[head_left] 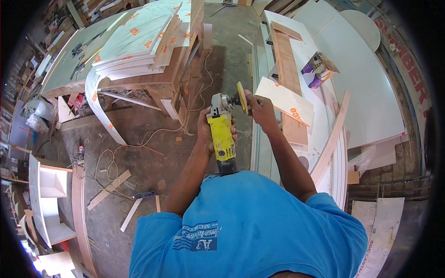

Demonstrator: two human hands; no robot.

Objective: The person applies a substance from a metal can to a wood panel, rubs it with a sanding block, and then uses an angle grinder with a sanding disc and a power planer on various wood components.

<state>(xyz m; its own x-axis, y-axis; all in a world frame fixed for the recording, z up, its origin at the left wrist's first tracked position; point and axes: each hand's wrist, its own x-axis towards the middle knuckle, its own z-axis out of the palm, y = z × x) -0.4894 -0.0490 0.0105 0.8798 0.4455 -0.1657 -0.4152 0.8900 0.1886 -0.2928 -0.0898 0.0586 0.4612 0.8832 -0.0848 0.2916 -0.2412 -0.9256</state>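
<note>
Panels (139, 39) lie stacked on the tabletop (69, 69) at the left, above a floor (139, 157) strewn with cable and offcuts. The left hand (207, 132) wraps its fingers around the yellow angle grinder (221, 134) at the centre. The right hand (260, 110) pinches the grinder's yellow disc (241, 97), just beside a white board (285, 102) on the long bench (320, 134).

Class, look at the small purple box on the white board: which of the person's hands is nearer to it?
Right. The right hand, at the grinder's disc, lies closer to the purple box; the left hand grips the yellow grinder farther away.
</note>
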